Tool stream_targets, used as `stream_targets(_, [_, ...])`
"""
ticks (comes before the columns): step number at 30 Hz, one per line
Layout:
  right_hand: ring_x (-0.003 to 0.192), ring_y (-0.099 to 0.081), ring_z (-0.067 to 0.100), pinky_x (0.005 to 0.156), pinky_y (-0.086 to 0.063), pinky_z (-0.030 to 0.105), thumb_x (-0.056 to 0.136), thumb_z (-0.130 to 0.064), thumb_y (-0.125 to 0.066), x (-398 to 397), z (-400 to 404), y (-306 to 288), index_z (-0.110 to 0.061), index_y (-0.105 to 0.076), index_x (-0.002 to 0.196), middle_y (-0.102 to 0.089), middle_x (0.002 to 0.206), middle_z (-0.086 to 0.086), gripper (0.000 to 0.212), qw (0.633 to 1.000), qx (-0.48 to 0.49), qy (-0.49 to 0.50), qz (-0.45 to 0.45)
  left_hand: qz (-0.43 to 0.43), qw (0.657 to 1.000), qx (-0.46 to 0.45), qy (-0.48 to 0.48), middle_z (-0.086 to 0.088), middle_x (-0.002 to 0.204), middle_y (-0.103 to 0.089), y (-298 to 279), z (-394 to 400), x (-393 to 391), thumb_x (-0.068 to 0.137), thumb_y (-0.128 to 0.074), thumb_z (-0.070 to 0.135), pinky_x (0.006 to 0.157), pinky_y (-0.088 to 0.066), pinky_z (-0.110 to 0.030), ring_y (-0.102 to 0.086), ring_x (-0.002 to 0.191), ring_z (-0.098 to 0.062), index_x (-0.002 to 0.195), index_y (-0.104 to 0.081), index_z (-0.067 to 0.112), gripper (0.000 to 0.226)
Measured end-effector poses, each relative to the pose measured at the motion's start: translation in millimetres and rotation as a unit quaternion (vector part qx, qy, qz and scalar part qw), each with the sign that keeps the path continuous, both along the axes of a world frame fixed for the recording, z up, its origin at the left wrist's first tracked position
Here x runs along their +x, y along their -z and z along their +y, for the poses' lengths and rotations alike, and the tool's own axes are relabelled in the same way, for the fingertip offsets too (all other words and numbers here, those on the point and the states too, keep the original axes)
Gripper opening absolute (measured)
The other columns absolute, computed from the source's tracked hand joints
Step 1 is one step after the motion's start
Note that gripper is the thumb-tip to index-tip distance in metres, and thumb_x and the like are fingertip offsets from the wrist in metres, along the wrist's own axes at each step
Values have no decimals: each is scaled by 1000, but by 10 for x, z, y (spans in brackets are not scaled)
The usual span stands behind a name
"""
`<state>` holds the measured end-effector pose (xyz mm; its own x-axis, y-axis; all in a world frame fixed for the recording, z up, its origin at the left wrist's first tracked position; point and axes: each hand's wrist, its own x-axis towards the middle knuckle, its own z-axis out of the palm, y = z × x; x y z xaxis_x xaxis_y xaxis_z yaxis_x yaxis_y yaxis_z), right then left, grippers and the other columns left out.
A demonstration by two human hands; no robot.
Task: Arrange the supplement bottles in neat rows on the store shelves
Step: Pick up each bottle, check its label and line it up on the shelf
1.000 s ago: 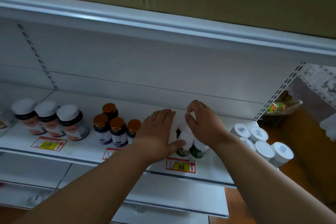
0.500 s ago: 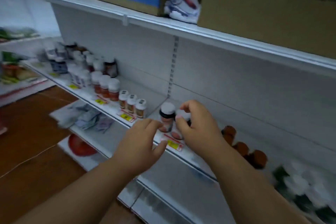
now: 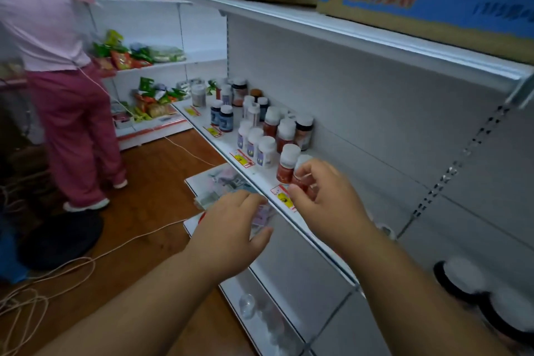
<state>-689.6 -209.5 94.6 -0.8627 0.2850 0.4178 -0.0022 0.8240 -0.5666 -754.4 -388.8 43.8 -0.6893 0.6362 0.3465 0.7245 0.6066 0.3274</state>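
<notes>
My right hand (image 3: 328, 201) is at the front of the white shelf (image 3: 261, 180), its thumb and fingers closed on a red supplement bottle (image 3: 301, 175) with a white cap. An identical red bottle (image 3: 287, 165) stands just to its left, touching or nearly so. Behind them are three white bottles with blue labels (image 3: 255, 144), more red ones (image 3: 284, 131) and dark blue ones (image 3: 222, 120), in loose rows. My left hand (image 3: 231, 230) hovers open below the shelf's front edge and holds nothing.
Cardboard boxes (image 3: 433, 1) sit on the shelf above. Dark-capped jars (image 3: 462, 277) stand blurred at the right. A person in pink (image 3: 66, 95) stands on the wooden floor at the left, where cables (image 3: 72, 269) lie. Packets (image 3: 225, 185) lie on the lower shelf.
My view has swung far left along the shelf, from the green bottles past the orange-capped ones. My right hand now grips a red bottle; my left hand has dropped below the shelf edge.
</notes>
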Motion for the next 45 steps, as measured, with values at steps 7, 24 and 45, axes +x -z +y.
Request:
stream_targets(7, [78,-55,-5,58,-40,16,82,-41,-59,-1264,348,-59,-36,-53,91,-55,89,-18,12,998,-46,21,-25,-8,1000,-12,21,8,122,-56,-148,292,-1123,87,-54,55,94,-44,-32,-49,114,-13,129,-49,31,49])
stream_targets(24, [108,-48,33,89,-41,36,83,-30,-63,-3167,1057,300,-15,-48,126,-51,122,15,48,912,173,232,-293,-22,966,11,256,-9,109,-63,-107,1039,-3412,84,-59,40,80,-48,-41,-57,96,-32,118,-63,14,42])
stream_targets(45, [76,-68,13,64,-59,31,86,-49,-59,-1996,658,-467,-28,-59,94,-63,95,-7,23,897,-164,411,-2,-255,853,89,446,29,107,-52,-35,1801,-3126,81,-67,50,84,-36,-10,-47,96,11,121,-51,43,43])
